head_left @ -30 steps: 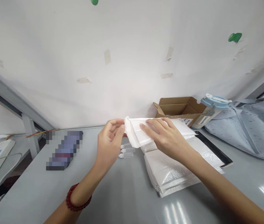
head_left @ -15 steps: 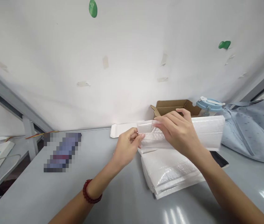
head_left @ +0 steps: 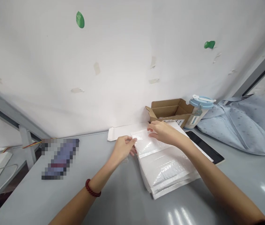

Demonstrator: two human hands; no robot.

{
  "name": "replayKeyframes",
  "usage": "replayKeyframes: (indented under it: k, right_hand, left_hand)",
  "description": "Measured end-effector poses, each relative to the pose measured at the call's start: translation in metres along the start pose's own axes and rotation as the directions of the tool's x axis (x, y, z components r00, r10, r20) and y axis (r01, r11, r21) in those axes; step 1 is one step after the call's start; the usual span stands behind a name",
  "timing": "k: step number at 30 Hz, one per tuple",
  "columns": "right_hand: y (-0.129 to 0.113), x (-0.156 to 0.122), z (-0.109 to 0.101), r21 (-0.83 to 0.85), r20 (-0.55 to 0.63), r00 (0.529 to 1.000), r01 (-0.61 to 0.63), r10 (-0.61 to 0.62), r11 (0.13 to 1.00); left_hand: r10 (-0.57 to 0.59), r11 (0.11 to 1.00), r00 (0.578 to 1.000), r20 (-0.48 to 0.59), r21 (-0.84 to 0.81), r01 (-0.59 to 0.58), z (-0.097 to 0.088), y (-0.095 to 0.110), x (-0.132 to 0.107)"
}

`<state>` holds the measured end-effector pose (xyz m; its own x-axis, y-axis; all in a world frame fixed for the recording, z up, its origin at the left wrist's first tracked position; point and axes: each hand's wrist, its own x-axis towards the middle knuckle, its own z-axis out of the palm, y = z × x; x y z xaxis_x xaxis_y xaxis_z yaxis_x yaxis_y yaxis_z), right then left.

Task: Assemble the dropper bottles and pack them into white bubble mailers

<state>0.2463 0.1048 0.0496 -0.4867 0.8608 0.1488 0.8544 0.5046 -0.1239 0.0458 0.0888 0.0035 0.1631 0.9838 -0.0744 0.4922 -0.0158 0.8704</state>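
Note:
A stack of white bubble mailers [head_left: 167, 168] lies on the grey table [head_left: 52, 197] in front of me. My left hand [head_left: 123, 148], with a red bead bracelet on its wrist, pinches the left edge of the top mailer [head_left: 146, 144]. My right hand [head_left: 162, 132] rests on the far end of that mailer, fingers curled on its flap. A flat white carton [head_left: 123, 132] lies just behind the stack by the wall.
An open cardboard box [head_left: 170, 110] stands at the back, with a blue-lidded cup [head_left: 197, 112] beside it. A black tablet [head_left: 205, 147] and a light blue cloth [head_left: 237, 125] lie at the right. A blurred-out object [head_left: 61, 157] sits at the left.
Both hands have lowered the top mailer, which was lifted half a second ago, back down onto the stack. My view has shifted to the right.

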Motion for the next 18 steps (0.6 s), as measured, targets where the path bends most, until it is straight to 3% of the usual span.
replayKeyframes:
  k: [4,8,12,18]
  right_hand:
    - [0.005,-0.004,-0.002,-0.015,0.050,0.996,-0.075,0.076,0.997]
    - [0.011,-0.004,-0.001,-0.037,0.046,0.991,-0.126,0.127,0.991]
    - [0.018,-0.005,0.000,-0.038,0.062,0.985,-0.156,0.158,0.987]
    - [0.022,-0.006,-0.005,0.010,0.064,0.990,-0.127,0.126,0.992]
  left_hand:
    - [0.145,0.955,0.987,-0.072,0.270,-0.120,-0.030,-0.018,0.024]
    - [0.259,0.865,0.965,0.052,0.432,-0.255,-0.051,-0.038,0.046]
    - [0.287,0.802,0.948,0.140,0.505,-0.318,-0.053,-0.049,0.056]
    - [0.292,0.774,0.942,0.168,0.537,-0.336,-0.049,-0.053,0.057]
